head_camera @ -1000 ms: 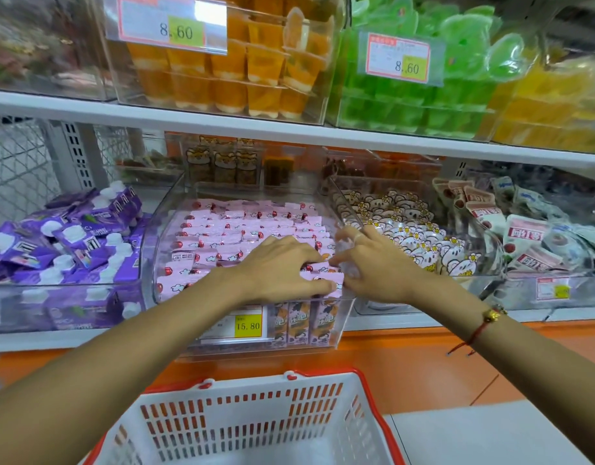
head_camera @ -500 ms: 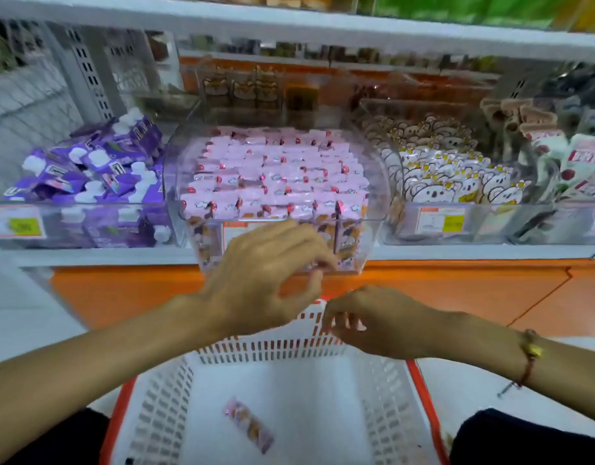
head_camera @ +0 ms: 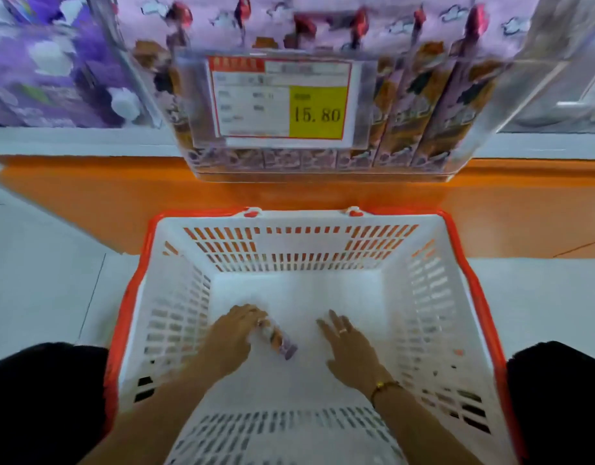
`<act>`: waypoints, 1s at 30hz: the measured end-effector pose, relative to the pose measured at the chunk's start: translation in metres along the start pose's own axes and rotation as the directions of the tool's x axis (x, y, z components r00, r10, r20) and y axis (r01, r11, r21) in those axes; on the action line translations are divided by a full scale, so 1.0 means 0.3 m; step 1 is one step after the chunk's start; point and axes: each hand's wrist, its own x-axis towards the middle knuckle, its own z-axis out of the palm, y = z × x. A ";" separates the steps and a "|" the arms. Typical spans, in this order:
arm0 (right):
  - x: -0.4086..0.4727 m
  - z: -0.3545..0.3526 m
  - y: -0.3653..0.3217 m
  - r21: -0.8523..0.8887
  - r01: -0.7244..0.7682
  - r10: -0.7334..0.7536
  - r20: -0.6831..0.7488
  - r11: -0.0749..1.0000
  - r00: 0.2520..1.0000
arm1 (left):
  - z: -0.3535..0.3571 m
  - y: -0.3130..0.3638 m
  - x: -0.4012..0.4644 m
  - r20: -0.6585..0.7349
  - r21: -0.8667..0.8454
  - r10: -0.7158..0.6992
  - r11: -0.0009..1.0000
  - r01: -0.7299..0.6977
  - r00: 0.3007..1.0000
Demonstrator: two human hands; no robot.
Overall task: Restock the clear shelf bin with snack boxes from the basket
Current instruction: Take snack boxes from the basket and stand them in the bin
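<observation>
A single pink snack box [head_camera: 278, 341] lies on the floor of the white basket with the red rim [head_camera: 470, 280]. My left hand [head_camera: 230, 335] is down inside the basket, and its fingers curl over the far end of that box. My right hand [head_camera: 348, 344] hovers a little to the right of the box with straight, spread fingers, holding nothing. The clear shelf bin [head_camera: 322, 172] sits directly above the basket's far edge, packed with upright pink snack boxes behind a 15.80 price label [head_camera: 279, 99].
Purple pouches [head_camera: 54, 68] fill the neighbouring bin on the left. An orange shelf base [head_camera: 88, 189] runs behind the basket. My knees in dark trousers [head_camera: 44, 397] flank the basket on a pale tiled floor.
Both hands left the shelf bin and dropped into the basket. The view tilted down. My left hand has reached the lone box on the basket floor.
</observation>
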 end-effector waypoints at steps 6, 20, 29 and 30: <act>0.017 0.058 0.003 0.024 -0.013 0.015 -0.102 1.000 0.995 | 0.080 0.048 0.058 -0.140 0.094 -0.007 0.995 0.021 0.990; -0.051 -0.481 -0.047 0.816 -0.222 0.069 0.220 0.533 0.973 | -0.254 0.225 -0.023 -0.336 -0.273 -0.110 0.962 0.015 0.935; -0.499 -0.815 -0.128 0.971 0.223 -0.133 -0.210 0.090 0.969 | -0.678 0.525 -0.217 -0.612 -0.172 0.162 0.928 -0.330 0.774; -0.546 -0.843 -0.127 0.959 0.273 -0.180 -0.257 0.071 0.950 | -0.724 0.556 -0.230 -0.628 -0.189 0.175 0.911 -0.366 0.759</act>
